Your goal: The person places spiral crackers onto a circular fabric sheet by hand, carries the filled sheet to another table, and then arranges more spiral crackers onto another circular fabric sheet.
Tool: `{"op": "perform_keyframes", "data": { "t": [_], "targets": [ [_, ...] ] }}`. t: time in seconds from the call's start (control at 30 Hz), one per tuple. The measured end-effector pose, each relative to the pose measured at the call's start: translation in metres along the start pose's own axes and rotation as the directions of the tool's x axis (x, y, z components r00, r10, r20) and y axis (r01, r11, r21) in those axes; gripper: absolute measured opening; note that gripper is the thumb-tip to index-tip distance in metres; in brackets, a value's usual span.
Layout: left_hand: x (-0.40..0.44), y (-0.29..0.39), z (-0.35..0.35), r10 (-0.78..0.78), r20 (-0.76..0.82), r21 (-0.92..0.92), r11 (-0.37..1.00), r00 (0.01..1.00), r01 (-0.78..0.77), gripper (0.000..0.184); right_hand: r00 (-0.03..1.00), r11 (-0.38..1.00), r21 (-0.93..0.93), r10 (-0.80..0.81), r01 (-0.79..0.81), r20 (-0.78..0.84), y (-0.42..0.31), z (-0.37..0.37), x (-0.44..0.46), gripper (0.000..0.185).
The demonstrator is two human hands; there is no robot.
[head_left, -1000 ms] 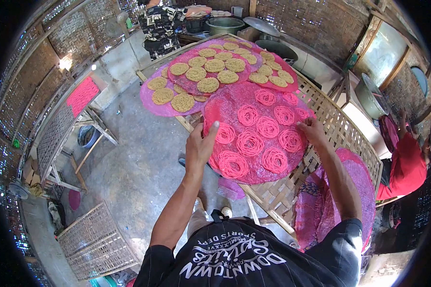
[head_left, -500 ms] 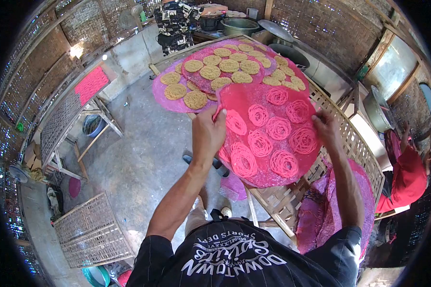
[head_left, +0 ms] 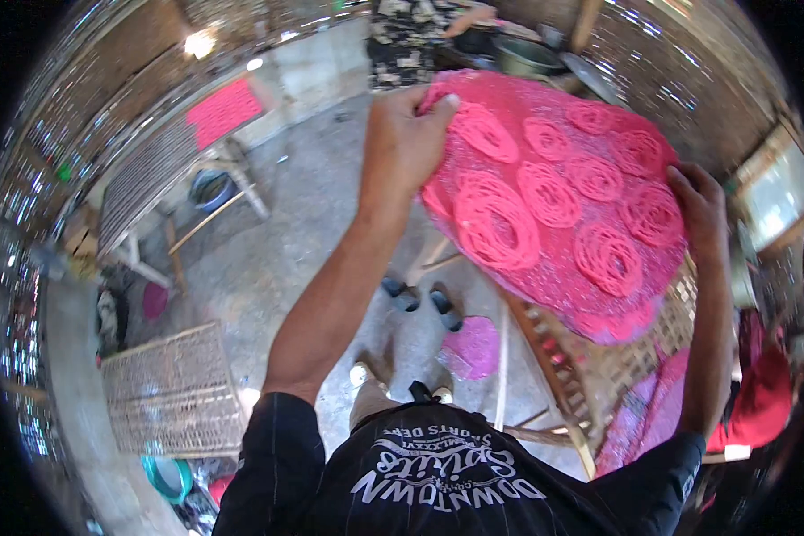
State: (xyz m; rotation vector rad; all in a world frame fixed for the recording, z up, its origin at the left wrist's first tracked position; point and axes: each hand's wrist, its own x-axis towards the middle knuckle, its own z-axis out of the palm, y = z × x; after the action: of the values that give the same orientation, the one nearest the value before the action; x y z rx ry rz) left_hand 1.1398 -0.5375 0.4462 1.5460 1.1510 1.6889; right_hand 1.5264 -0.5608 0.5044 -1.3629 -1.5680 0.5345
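My left hand point(head_left: 406, 143) is closed on the upper left edge of a round pink mesh sheet point(head_left: 518, 98), thumb on top. At its right edge, my right hand point(head_left: 701, 201) grips the same sheet. Several flat coils of pink strands point(head_left: 548, 194) lie stuck on its face, which tilts toward me. Beneath its lower part shows a woven bamboo rack point(head_left: 665, 326). Crumpled pink and purple mesh sheets point(head_left: 639, 415) hang by the rack's near end, below my right forearm.
Pink pieces point(head_left: 224, 112) lie on a slatted rack point(head_left: 143, 183) at left. A bamboo panel point(head_left: 171, 393) rests lower left. Sandals point(head_left: 447, 309) and a purple sheet point(head_left: 470, 347) are on the floor. A person in red point(head_left: 764, 393) is at right; another in patterned clothes point(head_left: 400, 40) stands behind.
Both hands have raised the sheet of pink coils, and it now sits higher and farther right in view. It hides the yellowish discs seen before. My view has swung as well.
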Motion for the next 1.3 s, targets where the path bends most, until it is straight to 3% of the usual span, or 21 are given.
{"op": "perform_keyframes", "data": {
  "t": [0.13, 0.2, 0.23, 0.33, 0.37, 0.47, 0.6, 0.63, 0.73, 0.9, 0.97, 1.03, 1.17, 1.3],
  "targets": [
    [-0.005, -0.025, -0.084, -0.003, -0.097, -0.043, 0.999, 0.995, -0.001, 0.022, 0.992, 0.986, 0.165, -0.018, -0.003, 0.124, -0.015, 0.09, 0.021, 0.016],
    [-0.01, -0.029, -0.138, -0.063, -0.136, 0.099, 0.992, 0.989, 0.077, 0.022, 0.976, 0.965, 0.262, -0.085, 0.03, 0.2, -0.016, 0.145, 0.034, 0.013],
    [-0.014, -0.031, -0.162, -0.098, -0.155, 0.16, 0.979, 0.983, 0.123, 0.022, 0.974, 0.968, 0.251, -0.056, -0.002, 0.221, -0.028, 0.178, 0.035, 0.01],
    [-0.028, -0.055, -0.221, -0.071, -0.3, 0.13, 0.985, 0.951, 0.115, 0.02, 0.946, 0.964, 0.256, -0.15, 0.075, 0.286, -0.026, 0.26, 0.051, 0.01],
    [-0.031, -0.062, -0.243, -0.133, -0.334, 0.113, 0.977, 0.933, 0.179, 0.02, 0.939, 0.974, 0.183, -0.182, 0.131, 0.292, -0.046, 0.292, 0.048, 0.009],
    [-0.039, -0.101, -0.304, -0.142, -0.45, 0.025, 0.985, 0.882, 0.171, 0.018, 0.897, 0.964, 0.245, -0.199, 0.106, 0.395, -0.057, 0.38, 0.059, 0.009],
    [-0.049, -0.132, -0.362, -0.147, -0.554, 0.077, 0.971, 0.819, 0.226, 0.016, 0.816, 0.957, 0.22, -0.279, 0.19, 0.507, -0.065, 0.475, 0.081, 0.008],
    [-0.049, -0.14, -0.378, -0.145, -0.578, 0.096, 0.965, 0.803, 0.244, 0.016, 0.818, 0.947, 0.294, -0.271, 0.131, 0.507, -0.07, 0.504, 0.082, 0.009],
    [-0.042, -0.164, -0.425, -0.138, -0.646, 0.143, 0.944, 0.751, 0.297, 0.016, 0.749, 0.964, 0.258, -0.214, 0.059, 0.627, -0.094, 0.58, 0.097, 0.011],
    [-0.022, -0.211, -0.498, -0.146, -0.738, 0.135, 0.925, 0.659, 0.356, 0.017, 0.693, 0.959, 0.13, -0.273, 0.252, 0.668, -0.109, 0.708, 0.131, 0.013],
    [-0.011, -0.223, -0.53, -0.129, -0.77, 0.207, 0.876, 0.624, 0.436, 0.016, 0.649, 0.954, 0.25, -0.295, 0.164, 0.701, -0.118, 0.761, 0.143, 0.013],
    [-0.006, -0.246, -0.563, -0.096, -0.791, 0.203, 0.891, 0.604, 0.407, 0.016, 0.633, 0.92, 0.375, -0.36, 0.117, 0.685, -0.129, 0.81, 0.153, 0.014],
    [0.022, -0.266, -0.628, -0.052, -0.839, 0.233, 0.866, 0.542, 0.443, 0.015, 0.577, 0.909, 0.356, -0.414, 0.219, 0.704, -0.16, 0.918, 0.181, 0.013],
    [0.039, -0.284, -0.684, -0.026, -0.872, 0.242, 0.846, 0.489, 0.475, 0.015, 0.514, 0.874, 0.461, -0.468, 0.151, 0.719, -0.188, 1.011, 0.189, 0.011]
  ]
}}
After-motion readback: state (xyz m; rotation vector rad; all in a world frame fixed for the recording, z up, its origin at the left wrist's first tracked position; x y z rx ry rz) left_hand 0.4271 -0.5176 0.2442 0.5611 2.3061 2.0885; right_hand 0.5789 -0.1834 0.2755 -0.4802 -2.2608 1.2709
